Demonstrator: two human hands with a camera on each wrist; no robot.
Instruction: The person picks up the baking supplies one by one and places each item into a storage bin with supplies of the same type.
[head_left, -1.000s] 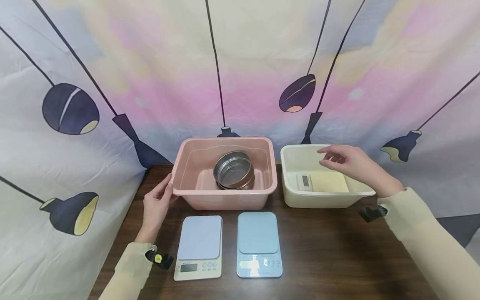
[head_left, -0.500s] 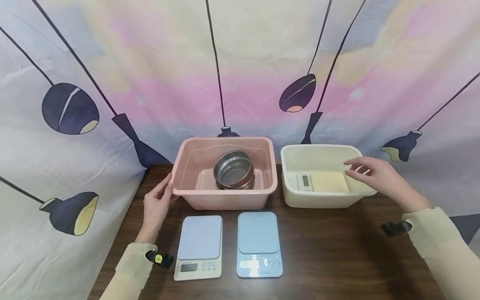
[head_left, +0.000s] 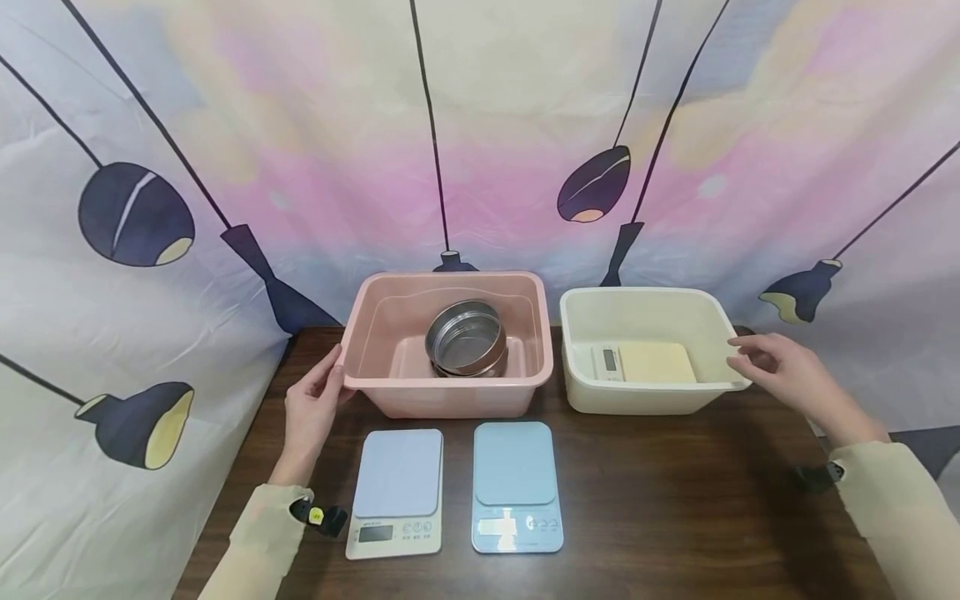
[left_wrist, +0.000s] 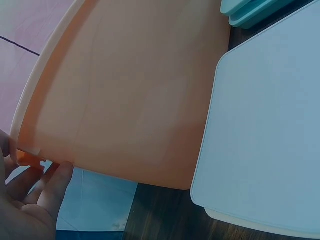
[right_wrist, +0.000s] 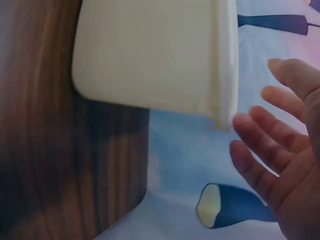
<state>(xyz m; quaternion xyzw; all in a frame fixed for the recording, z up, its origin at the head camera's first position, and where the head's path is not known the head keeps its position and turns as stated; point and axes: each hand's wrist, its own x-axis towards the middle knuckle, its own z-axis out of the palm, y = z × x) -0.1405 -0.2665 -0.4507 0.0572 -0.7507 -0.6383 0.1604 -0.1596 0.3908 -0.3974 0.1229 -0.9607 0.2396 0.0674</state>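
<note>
A pastel cloth [head_left: 495, 117] printed with hanging lamps backs the dark wood tabletop [head_left: 675, 500]. On it stand a pink tub [head_left: 450, 404] and a cream tub [head_left: 637, 402] side by side, a white scale [head_left: 397, 479] and a blue scale [head_left: 516, 475] before them. The left hand's [head_left: 310, 408] grip pinches the pink tub's left rim; the right hand's [head_left: 798, 381], fingers loose and apart, is beside the cream tub's right rim.

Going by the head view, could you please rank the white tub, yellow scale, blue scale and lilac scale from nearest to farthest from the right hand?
From the right hand:
1. White tub, just to its left.
2. Yellow scale, inside that tub.
3. Blue scale, farther left, outside it.
4. Lilac scale, left of the blue one.
</note>
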